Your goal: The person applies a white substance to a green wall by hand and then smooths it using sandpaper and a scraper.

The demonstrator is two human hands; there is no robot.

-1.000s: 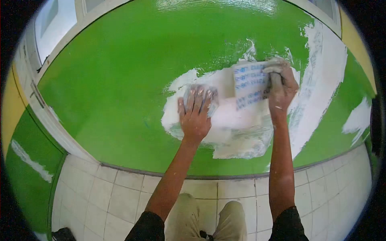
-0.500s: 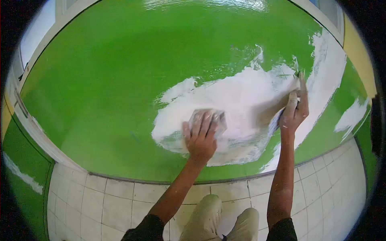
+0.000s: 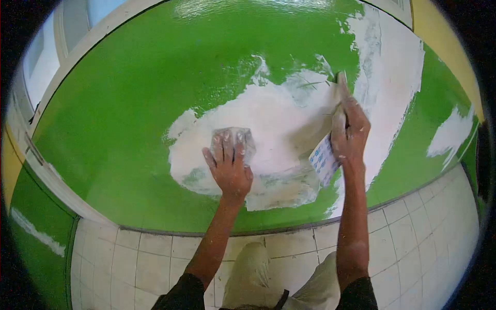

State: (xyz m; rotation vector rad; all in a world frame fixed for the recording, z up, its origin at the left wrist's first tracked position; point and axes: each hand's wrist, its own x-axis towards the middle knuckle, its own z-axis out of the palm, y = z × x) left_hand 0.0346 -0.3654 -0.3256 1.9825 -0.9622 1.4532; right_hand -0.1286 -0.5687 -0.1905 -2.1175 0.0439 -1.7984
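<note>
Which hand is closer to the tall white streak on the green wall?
Right. The right hand, gripping a blue-printed card, is just beside the tall white streak; the left hand lies farther left on a grey pad.
</note>
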